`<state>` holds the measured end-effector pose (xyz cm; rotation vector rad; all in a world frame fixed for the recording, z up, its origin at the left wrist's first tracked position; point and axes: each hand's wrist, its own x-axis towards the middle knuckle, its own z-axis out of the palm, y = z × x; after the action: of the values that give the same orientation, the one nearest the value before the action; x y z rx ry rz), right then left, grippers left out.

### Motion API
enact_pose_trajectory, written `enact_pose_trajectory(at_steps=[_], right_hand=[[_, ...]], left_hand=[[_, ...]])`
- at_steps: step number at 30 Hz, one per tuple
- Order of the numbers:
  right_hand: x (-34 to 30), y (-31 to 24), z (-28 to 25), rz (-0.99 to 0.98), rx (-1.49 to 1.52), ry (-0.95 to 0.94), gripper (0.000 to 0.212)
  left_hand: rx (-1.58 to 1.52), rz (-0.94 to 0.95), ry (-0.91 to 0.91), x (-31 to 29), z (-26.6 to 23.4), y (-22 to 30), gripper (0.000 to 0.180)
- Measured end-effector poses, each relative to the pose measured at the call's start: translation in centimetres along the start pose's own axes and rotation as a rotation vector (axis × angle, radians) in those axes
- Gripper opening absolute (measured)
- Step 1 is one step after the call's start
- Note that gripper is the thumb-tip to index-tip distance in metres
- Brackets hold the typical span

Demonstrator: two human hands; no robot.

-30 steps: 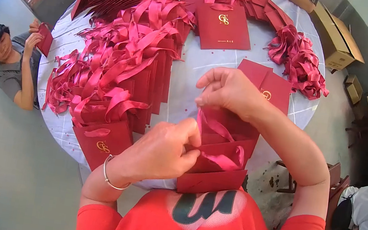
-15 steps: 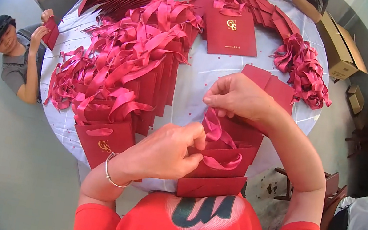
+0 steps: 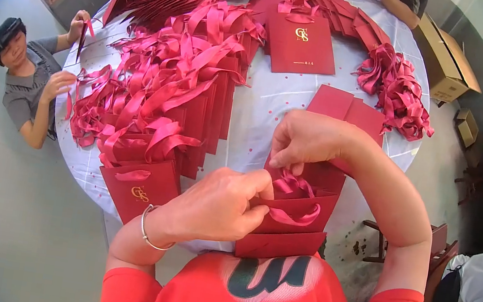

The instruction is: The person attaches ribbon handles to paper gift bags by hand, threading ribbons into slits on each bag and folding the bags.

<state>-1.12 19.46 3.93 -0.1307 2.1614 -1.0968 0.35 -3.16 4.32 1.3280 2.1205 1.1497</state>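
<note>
A dark red paper bag (image 3: 280, 244) stands at the table's near edge, just in front of my chest. A pink satin ribbon (image 3: 306, 217) loops at its upper part. My left hand (image 3: 224, 201), with a silver bangle on the wrist, is closed in a pinch at the bag's upper left edge; its fingertips are partly hidden. Just above the bag, my right hand (image 3: 308, 141) pinches a gathered length of ribbon (image 3: 294, 184) between thumb and fingers. More flat red bags (image 3: 331, 102) lie under and beyond my right hand.
Rows of ribboned red bags (image 3: 142, 189) fill the table's left side. One bag (image 3: 303, 44) lies flat farther off. Loose ribbons (image 3: 397, 90) are heaped at the right. A co-worker (image 3: 28, 72) sits at the left with a ribbon. A cardboard box (image 3: 446, 56) stands behind, right.
My right hand has come down toward the bag, and the ribbon under it is now bunched lower. My left hand has hardly moved. The co-worker's hands have moved apart.
</note>
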Motion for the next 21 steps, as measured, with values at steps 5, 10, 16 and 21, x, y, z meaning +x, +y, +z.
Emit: enact_pose_trajectory(at_steps=[5,10,16,21], right_hand=[[-1.4,0.4,-1.4,0.015,0.034,-0.016,0.019],[0.0,3.0,-0.6,-0.046,0.282,-0.071,0.023],[0.2,2.3,0.3,-0.062,0.435,0.103,0.012],[0.1,1.8,1.2,-0.076,0.531,0.262,0.012]], left_hand=[[-0.005,0.058,-0.014,-0.6,-0.3,1.2,0.014],[-0.019,0.082,-0.016,-0.9,0.1,1.3,0.013],[0.009,0.074,-0.028,-0.6,0.1,1.2,0.012],[0.002,0.070,0.000,-0.6,0.6,0.7,0.016]])
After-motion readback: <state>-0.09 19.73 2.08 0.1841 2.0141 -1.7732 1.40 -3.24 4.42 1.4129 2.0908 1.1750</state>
